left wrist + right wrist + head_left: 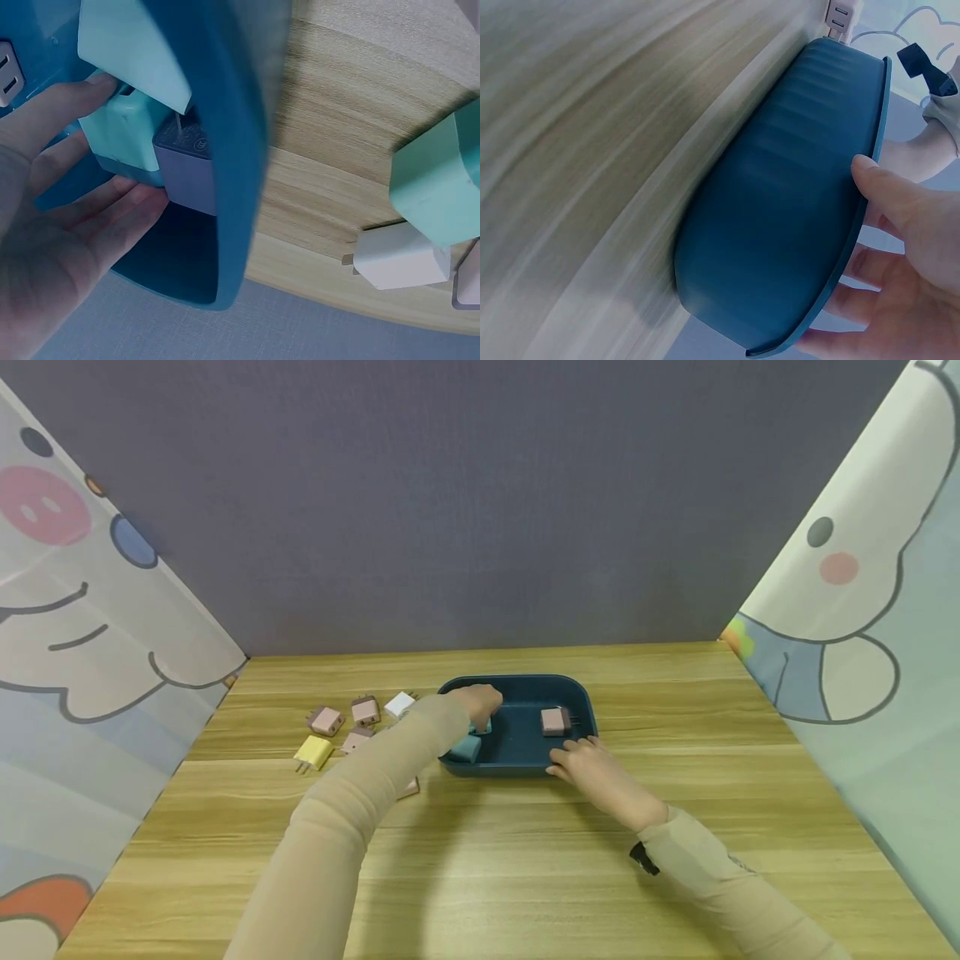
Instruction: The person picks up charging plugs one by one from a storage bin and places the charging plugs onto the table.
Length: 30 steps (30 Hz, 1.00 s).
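Observation:
A dark blue tray (517,747) stands on the table with several plug chargers in it. My left hand (478,700) reaches into its left end and pinches a mint-green charger (124,135) between thumb and fingers. Beside that charger lie a light teal charger (131,49) and a purple one (187,169), both against the tray wall. A pink charger (552,722) lies on its own toward the tray's right end. My right hand (600,781) holds the tray's rim at the near right corner, thumb outside and fingers over the edge.
Left of the tray, several chargers lie loose on the wooden table (525,877), among them a yellow one (313,752), a white one (399,705) and a pink one (327,721). My left forearm covers part of this group. A grey panel (480,527) rises behind the table.

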Each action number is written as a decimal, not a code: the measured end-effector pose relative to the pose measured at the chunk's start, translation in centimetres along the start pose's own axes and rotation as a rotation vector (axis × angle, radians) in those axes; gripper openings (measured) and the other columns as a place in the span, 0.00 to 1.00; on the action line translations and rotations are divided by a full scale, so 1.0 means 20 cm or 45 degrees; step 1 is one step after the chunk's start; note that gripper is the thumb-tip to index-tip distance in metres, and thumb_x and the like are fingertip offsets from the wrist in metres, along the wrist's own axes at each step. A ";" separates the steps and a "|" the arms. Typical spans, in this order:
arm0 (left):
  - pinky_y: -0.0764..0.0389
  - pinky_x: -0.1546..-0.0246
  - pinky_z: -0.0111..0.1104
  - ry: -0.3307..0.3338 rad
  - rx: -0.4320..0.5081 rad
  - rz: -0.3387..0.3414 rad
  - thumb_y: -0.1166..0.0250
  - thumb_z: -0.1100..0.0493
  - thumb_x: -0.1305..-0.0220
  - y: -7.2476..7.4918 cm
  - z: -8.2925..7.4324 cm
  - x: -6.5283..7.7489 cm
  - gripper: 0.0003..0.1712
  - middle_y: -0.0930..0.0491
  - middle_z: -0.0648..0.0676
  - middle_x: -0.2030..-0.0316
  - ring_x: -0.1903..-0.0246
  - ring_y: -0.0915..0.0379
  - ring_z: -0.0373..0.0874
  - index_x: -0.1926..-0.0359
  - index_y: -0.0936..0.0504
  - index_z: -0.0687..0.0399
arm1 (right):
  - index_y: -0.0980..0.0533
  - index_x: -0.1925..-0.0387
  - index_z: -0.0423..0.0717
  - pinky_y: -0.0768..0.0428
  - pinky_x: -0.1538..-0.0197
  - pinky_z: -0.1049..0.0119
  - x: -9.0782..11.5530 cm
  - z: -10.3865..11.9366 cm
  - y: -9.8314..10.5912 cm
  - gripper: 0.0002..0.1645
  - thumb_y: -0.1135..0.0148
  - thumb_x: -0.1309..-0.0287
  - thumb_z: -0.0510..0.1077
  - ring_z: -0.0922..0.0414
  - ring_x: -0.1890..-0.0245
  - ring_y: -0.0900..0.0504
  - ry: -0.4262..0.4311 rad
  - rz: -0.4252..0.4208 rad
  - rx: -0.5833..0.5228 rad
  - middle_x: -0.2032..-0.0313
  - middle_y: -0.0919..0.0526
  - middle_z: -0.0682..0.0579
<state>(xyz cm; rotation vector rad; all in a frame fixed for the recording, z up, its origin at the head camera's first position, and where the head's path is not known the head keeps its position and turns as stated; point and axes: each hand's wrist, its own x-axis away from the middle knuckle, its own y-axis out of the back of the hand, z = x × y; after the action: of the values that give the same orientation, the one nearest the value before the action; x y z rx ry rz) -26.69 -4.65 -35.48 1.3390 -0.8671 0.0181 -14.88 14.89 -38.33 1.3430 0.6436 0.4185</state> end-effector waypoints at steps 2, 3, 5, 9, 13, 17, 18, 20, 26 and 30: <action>0.26 0.64 0.30 0.002 0.000 0.007 0.38 0.64 0.45 0.00 0.00 0.00 0.18 0.26 0.51 0.53 0.58 0.29 0.43 0.52 0.26 0.54 | 0.26 0.75 0.46 0.27 0.58 0.46 0.00 0.00 0.00 0.08 0.41 0.47 0.46 0.53 0.73 0.22 -0.002 0.001 -0.003 0.76 0.24 0.51; 0.26 0.62 0.30 0.003 0.004 0.010 0.38 0.64 0.45 0.01 0.00 0.00 0.19 0.27 0.51 0.52 0.56 0.29 0.43 0.50 0.27 0.54 | 0.26 0.75 0.46 0.27 0.58 0.46 0.00 0.00 0.00 0.08 0.41 0.47 0.46 0.53 0.72 0.22 -0.003 0.001 -0.004 0.76 0.24 0.51; 0.26 0.61 0.31 0.006 0.015 0.012 0.38 0.63 0.45 0.01 0.00 0.01 0.21 0.28 0.52 0.50 0.54 0.30 0.44 0.49 0.27 0.54 | 0.26 0.75 0.46 0.27 0.58 0.46 0.00 0.00 0.00 0.08 0.41 0.47 0.46 0.53 0.73 0.22 -0.007 0.001 -0.007 0.76 0.24 0.51; 0.26 0.61 0.30 0.017 0.041 0.000 0.38 0.62 0.45 0.04 -0.01 0.02 0.21 0.29 0.52 0.49 0.53 0.30 0.44 0.48 0.27 0.54 | 0.26 0.75 0.46 0.27 0.58 0.47 0.00 0.00 0.00 0.07 0.41 0.47 0.46 0.54 0.73 0.23 -0.011 0.002 -0.001 0.76 0.24 0.51; 0.26 0.60 0.31 0.037 0.053 -0.021 0.38 0.61 0.45 0.06 -0.02 0.05 0.21 0.29 0.51 0.49 0.53 0.31 0.44 0.48 0.27 0.53 | 0.26 0.75 0.47 0.27 0.59 0.47 0.00 0.00 0.00 0.08 0.41 0.47 0.46 0.54 0.74 0.23 -0.012 0.008 0.001 0.77 0.24 0.51; 0.27 0.57 0.32 0.057 0.074 -0.031 0.37 0.61 0.45 0.08 -0.02 0.07 0.23 0.29 0.51 0.48 0.51 0.32 0.44 0.47 0.28 0.53 | 0.27 0.75 0.46 0.27 0.59 0.46 0.00 0.00 0.00 0.08 0.42 0.46 0.46 0.54 0.73 0.23 -0.011 0.013 -0.002 0.76 0.24 0.51; 0.27 0.57 0.32 0.061 0.079 -0.030 0.37 0.60 0.45 0.09 -0.02 0.07 0.23 0.30 0.50 0.48 0.51 0.32 0.44 0.47 0.28 0.53 | 0.27 0.75 0.46 0.27 0.59 0.46 -0.01 0.00 0.00 0.08 0.42 0.46 0.46 0.54 0.73 0.23 -0.010 0.012 -0.003 0.76 0.24 0.51; 0.27 0.57 0.33 0.064 0.083 -0.026 0.37 0.60 0.46 0.09 -0.02 0.07 0.23 0.30 0.51 0.48 0.51 0.32 0.44 0.47 0.29 0.53 | 0.27 0.75 0.46 0.27 0.59 0.46 -0.01 0.00 0.00 0.08 0.42 0.47 0.46 0.54 0.73 0.23 -0.007 0.008 0.001 0.76 0.24 0.51; 0.27 0.58 0.32 0.058 0.082 -0.015 0.37 0.61 0.46 0.12 -0.04 0.09 0.23 0.30 0.50 0.49 0.52 0.32 0.44 0.47 0.29 0.54 | 0.27 0.77 0.47 0.26 0.60 0.47 0.00 0.00 0.00 0.08 0.41 0.48 0.45 0.54 0.75 0.24 0.001 -0.010 0.005 0.78 0.25 0.51; 0.27 0.58 0.33 0.078 0.097 -0.004 0.37 0.61 0.46 0.14 -0.04 0.10 0.23 0.30 0.49 0.49 0.52 0.33 0.43 0.47 0.29 0.52 | 0.27 0.77 0.47 0.26 0.60 0.47 0.00 0.00 0.00 0.08 0.41 0.48 0.46 0.54 0.75 0.24 0.007 -0.016 0.007 0.78 0.25 0.51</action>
<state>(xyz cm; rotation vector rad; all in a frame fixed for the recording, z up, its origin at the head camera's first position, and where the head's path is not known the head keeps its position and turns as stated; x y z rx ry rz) -26.17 -4.09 -32.03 1.4040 -0.8197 0.0902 -15.01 14.87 -38.39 1.3426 0.6572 0.4108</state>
